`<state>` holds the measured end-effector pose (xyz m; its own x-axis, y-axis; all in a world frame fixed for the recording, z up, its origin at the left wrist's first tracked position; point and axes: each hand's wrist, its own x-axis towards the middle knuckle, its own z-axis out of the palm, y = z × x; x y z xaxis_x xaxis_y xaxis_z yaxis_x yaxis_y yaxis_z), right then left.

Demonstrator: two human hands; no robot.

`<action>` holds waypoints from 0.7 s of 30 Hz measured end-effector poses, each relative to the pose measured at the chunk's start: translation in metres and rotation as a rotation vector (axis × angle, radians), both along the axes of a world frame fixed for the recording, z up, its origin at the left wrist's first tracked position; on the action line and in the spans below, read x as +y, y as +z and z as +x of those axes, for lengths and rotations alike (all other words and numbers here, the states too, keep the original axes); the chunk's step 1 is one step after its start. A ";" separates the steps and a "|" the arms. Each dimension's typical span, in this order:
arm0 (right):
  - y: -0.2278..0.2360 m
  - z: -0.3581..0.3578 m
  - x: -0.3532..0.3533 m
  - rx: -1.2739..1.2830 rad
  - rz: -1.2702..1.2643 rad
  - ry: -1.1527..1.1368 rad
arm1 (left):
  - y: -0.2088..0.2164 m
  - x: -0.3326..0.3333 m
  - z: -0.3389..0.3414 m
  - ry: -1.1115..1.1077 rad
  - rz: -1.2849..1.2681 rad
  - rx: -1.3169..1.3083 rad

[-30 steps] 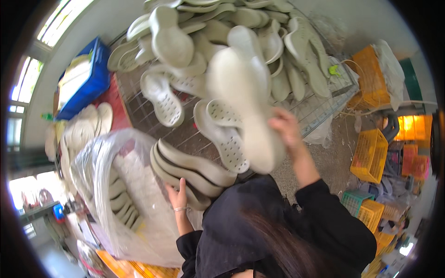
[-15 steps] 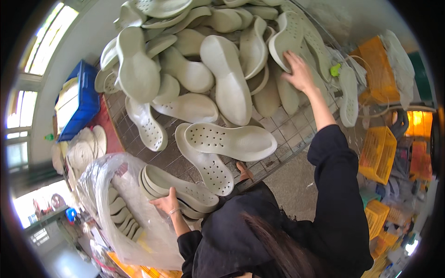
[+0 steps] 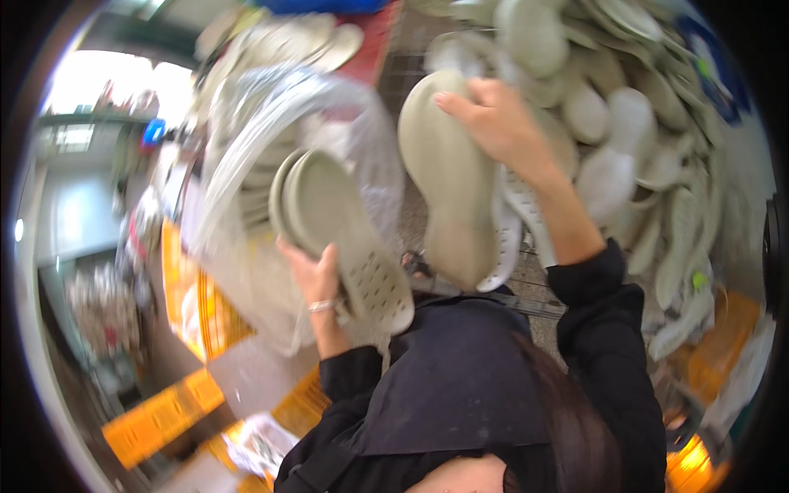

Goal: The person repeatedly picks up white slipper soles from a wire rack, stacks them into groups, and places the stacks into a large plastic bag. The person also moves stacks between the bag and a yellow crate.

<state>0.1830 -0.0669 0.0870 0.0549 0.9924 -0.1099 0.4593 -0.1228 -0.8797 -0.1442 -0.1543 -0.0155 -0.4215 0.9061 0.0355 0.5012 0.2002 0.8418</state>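
Observation:
My left hand (image 3: 312, 275) grips a small stack of beige shoe soles (image 3: 337, 205), its upper one dotted with holes toward the near end. My right hand (image 3: 505, 123) holds another beige sole (image 3: 452, 189) upright by its far end, the smooth side showing, a little right of the stack. Behind that sole, soles with holes (image 3: 505, 246) lie partly hidden. To the left stands a clear plastic bag (image 3: 246, 275) with more soles stacked inside, close beside my left hand. A big heap of loose soles (image 3: 583, 107) spreads over the grid-topped table on the right.
Flat beige pieces (image 3: 288, 49) are piled beyond the bag, near a blue crate (image 3: 320, 6). Yellow-orange crates (image 3: 164, 415) sit at the lower left. An orange crate (image 3: 723, 337) stands at the right beside the heap.
My view has turned left toward the bag. My right hand has taken a sole from the heap and brought it near the stack. My left hand still holds its stack, now more upright.

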 end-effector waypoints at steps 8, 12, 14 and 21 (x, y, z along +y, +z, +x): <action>-0.217 -0.148 -0.055 0.260 -0.106 0.351 | -0.058 0.017 -0.043 -0.374 -0.379 0.003; -0.201 -0.136 -0.065 0.206 -0.222 0.482 | -0.072 0.012 -0.064 -0.333 -0.380 -0.031; -0.181 -0.163 -0.061 -0.025 -0.215 0.336 | -0.075 0.010 -0.060 -0.356 -0.355 -0.040; -0.142 -0.256 -0.057 -0.674 -0.076 -0.023 | -0.054 -0.022 -0.079 -0.816 -0.314 0.057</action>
